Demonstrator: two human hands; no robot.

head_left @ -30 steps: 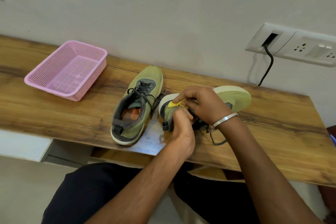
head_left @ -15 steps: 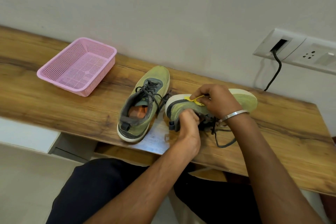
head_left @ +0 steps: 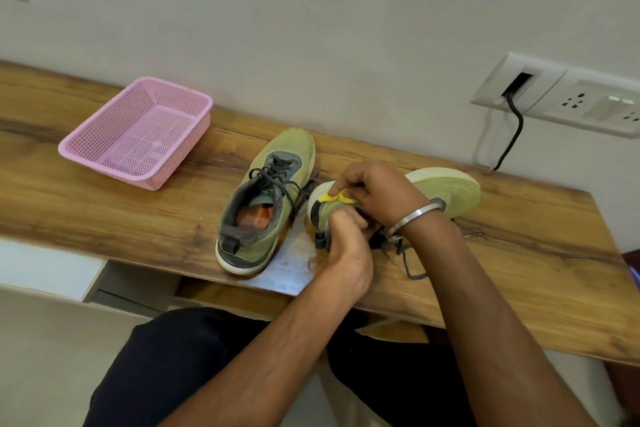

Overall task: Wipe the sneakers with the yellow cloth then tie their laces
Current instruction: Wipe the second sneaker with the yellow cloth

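Two olive-green sneakers lie on the wooden shelf (head_left: 104, 218). The left sneaker (head_left: 266, 204) stands upright with dark laces loose and an orange insole showing. The right sneaker (head_left: 446, 191) lies tipped on its side, pale sole toward the wall, heel toward the other shoe. My left hand (head_left: 346, 239) grips its heel collar. My right hand (head_left: 377, 194), with a metal bangle on the wrist, presses a bunched yellow cloth (head_left: 334, 197) against the heel side. A loose lace end (head_left: 412, 270) trails on the shelf beneath my right wrist.
A pink mesh basket (head_left: 138, 132) sits at the back left of the shelf. A wall socket plate (head_left: 561, 97) with a black cable (head_left: 512, 139) is on the wall at the right. My dark-clothed legs are below the shelf's front edge.
My right hand with the yellow cloth has shifted slightly along the sneaker's heel side. The camera view drifted a little; the left sneaker and basket stayed put.
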